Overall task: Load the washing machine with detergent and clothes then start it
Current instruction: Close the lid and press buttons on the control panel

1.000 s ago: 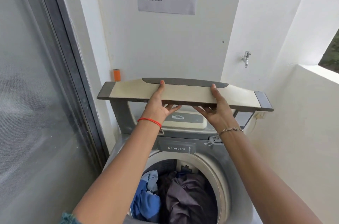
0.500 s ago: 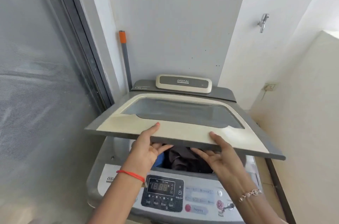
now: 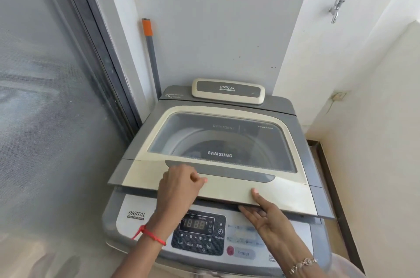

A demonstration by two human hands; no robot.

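A grey top-loading washing machine stands in front of me. Its cream lid with a tinted window is almost flat, and a narrow gap shows under its front edge. My left hand rests on top of the lid's front, fingers curled. My right hand pinches the front edge, thumb on top and fingers underneath. Through the window I see the drum rim and the word Detergent; the clothes are hidden. The control panel shows lit digits, and a red button sits to its right.
A sliding glass door runs close along the left. A grey pole with an orange grip leans in the corner behind the machine. A tap and a wall socket are on the right walls, which stand close.
The lid has swung down from upright to nearly flat over the drum. My left hand has shifted from gripping the edge onto the lid's top. The clothes have gone out of sight.
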